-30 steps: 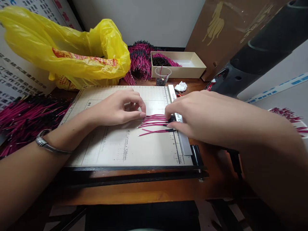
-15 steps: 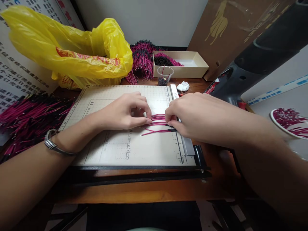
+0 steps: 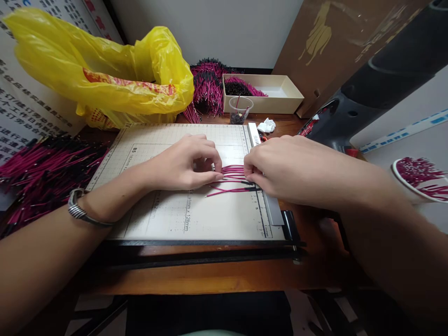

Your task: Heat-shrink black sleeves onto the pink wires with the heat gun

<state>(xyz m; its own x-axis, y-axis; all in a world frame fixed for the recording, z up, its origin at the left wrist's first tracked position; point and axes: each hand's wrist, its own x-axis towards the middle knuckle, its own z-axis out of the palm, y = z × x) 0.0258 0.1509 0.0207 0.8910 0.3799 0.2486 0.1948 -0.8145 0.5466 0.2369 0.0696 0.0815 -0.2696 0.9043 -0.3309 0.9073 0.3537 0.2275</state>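
A small bunch of magenta wires [image 3: 234, 170] stretches between my two hands above the printed board of a paper trimmer [image 3: 168, 219]. My left hand [image 3: 196, 163] pinches the wires' left ends between thumb and fingers. With its fingers closed, my right hand [image 3: 276, 165] grips their right ends beside the trimmer's metal strip [image 3: 273, 212]; those ends are hidden under the fingers. A few loose wires [image 3: 227, 190] with black tips lie on the board just in front of the bunch.
At the back left stands a yellow plastic bag [image 3: 133, 70]. A heap of magenta wires [image 3: 208, 86], a cream box [image 3: 280, 105] and a clear cup [image 3: 240, 112] sit behind the board. More wires [image 3: 45, 177] lie left; a white cup of wires [image 3: 422, 177] is at right.
Both hands have shifted very slightly to the right with the bunch. One loose wire now lies separate from the bunch, its black tip showing near my right hand.
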